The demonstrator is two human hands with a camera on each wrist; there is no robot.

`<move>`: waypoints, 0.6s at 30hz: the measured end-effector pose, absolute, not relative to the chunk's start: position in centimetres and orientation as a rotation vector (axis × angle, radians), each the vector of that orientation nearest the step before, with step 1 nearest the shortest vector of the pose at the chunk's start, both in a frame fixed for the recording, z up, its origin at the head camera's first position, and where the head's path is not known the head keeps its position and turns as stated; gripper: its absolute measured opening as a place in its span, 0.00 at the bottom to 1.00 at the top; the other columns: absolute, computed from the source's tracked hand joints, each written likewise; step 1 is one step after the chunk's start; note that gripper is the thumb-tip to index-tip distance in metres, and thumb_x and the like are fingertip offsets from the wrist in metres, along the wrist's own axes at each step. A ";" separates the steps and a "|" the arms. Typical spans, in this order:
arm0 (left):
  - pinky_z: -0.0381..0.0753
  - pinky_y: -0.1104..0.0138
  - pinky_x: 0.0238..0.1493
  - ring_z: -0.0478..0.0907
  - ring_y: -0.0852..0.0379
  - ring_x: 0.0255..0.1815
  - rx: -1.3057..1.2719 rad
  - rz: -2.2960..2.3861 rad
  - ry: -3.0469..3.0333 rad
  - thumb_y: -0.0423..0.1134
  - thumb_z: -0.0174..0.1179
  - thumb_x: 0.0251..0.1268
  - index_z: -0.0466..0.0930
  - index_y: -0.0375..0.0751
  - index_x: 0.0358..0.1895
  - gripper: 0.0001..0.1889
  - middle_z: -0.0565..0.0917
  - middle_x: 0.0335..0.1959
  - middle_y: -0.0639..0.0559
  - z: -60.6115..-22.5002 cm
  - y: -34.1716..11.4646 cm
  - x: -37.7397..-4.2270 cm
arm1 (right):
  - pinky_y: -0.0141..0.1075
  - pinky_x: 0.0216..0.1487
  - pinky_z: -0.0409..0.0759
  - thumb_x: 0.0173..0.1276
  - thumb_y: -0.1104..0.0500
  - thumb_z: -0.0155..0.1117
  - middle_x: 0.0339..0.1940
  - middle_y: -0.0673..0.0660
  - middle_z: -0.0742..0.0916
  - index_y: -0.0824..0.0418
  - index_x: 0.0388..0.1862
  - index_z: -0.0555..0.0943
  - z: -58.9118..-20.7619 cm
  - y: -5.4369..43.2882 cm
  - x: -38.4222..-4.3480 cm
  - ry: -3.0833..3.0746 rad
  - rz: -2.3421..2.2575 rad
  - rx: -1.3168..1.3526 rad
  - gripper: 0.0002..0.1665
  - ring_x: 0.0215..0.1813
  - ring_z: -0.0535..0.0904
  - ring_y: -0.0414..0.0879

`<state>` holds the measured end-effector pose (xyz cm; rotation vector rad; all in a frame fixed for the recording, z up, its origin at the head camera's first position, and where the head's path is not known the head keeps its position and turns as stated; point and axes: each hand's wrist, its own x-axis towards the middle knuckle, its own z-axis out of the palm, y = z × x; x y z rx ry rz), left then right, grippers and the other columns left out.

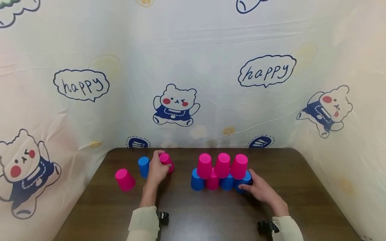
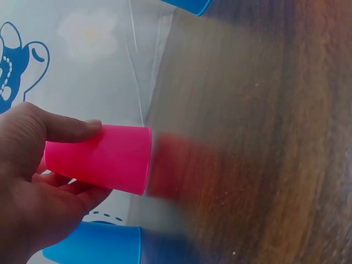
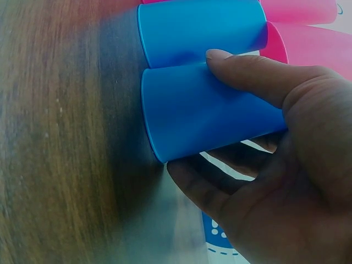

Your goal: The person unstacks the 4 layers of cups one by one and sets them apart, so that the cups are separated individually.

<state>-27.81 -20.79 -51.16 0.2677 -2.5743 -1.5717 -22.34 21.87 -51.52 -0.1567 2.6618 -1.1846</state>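
Observation:
My left hand (image 1: 158, 169) grips an upside-down pink cup (image 1: 166, 162), thumb on one side and fingers on the other. In the left wrist view this pink cup (image 2: 104, 157) has its rim at or just above the tabletop; I cannot tell which. At the right, my right hand (image 1: 261, 188) holds the rightmost blue cup (image 1: 243, 182) of a two-level stack. In the right wrist view, thumb and fingers hold that blue cup (image 3: 209, 110) from opposite sides. Three pink cups (image 1: 223, 164) form the upper level, over a bottom row of blue and pink cups (image 1: 212, 182).
A blue cup (image 1: 143, 166) stands just left of my left hand, and a pink cup (image 1: 125, 180) stands farther left. Both are upside down on the brown wooden table (image 1: 193, 214). A printed curtain (image 1: 211, 67) surrounds the table's back and sides.

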 end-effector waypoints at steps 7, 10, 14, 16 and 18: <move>0.76 0.37 0.68 0.72 0.30 0.72 0.261 -1.557 -2.603 0.22 0.69 0.62 0.60 0.37 0.72 0.38 0.73 0.70 0.30 -51.5 -20.8 -27.9 | 0.66 0.68 0.76 0.71 0.51 0.74 0.62 0.60 0.83 0.58 0.70 0.69 -51.7 21.9 -22.3 2.654 -1.198 -0.136 0.35 0.61 0.80 0.56; 0.76 0.37 0.69 0.72 0.30 0.72 0.252 -1.565 -2.603 0.22 0.69 0.62 0.60 0.37 0.72 0.38 0.73 0.70 0.30 -51.6 -20.8 -27.9 | 0.65 0.68 0.76 0.71 0.51 0.74 0.62 0.60 0.83 0.58 0.70 0.69 -51.6 21.8 -22.3 2.651 -1.206 -0.134 0.35 0.61 0.80 0.56; 0.77 0.37 0.68 0.72 0.30 0.71 0.241 -1.557 -2.603 0.22 0.69 0.62 0.60 0.37 0.72 0.38 0.73 0.70 0.30 -51.7 -20.7 -28.0 | 0.64 0.67 0.77 0.71 0.52 0.74 0.60 0.60 0.84 0.59 0.69 0.70 -51.7 21.8 -22.4 2.664 -1.213 -0.176 0.34 0.60 0.80 0.56; 0.77 0.37 0.68 0.73 0.30 0.70 0.235 -1.542 -2.607 0.22 0.69 0.62 0.60 0.37 0.72 0.38 0.74 0.69 0.29 -51.8 -20.6 -28.0 | 0.63 0.67 0.78 0.71 0.53 0.74 0.59 0.60 0.84 0.60 0.68 0.70 -51.8 21.8 -22.4 2.675 -1.225 -0.201 0.34 0.58 0.80 0.55; 0.78 0.37 0.67 0.73 0.30 0.70 0.233 -1.527 -2.608 0.22 0.68 0.61 0.60 0.37 0.72 0.37 0.74 0.69 0.29 -51.9 -20.6 -28.1 | 0.62 0.66 0.78 0.71 0.53 0.74 0.58 0.61 0.84 0.61 0.68 0.70 -52.0 21.9 -22.4 2.689 -1.229 -0.240 0.33 0.57 0.80 0.55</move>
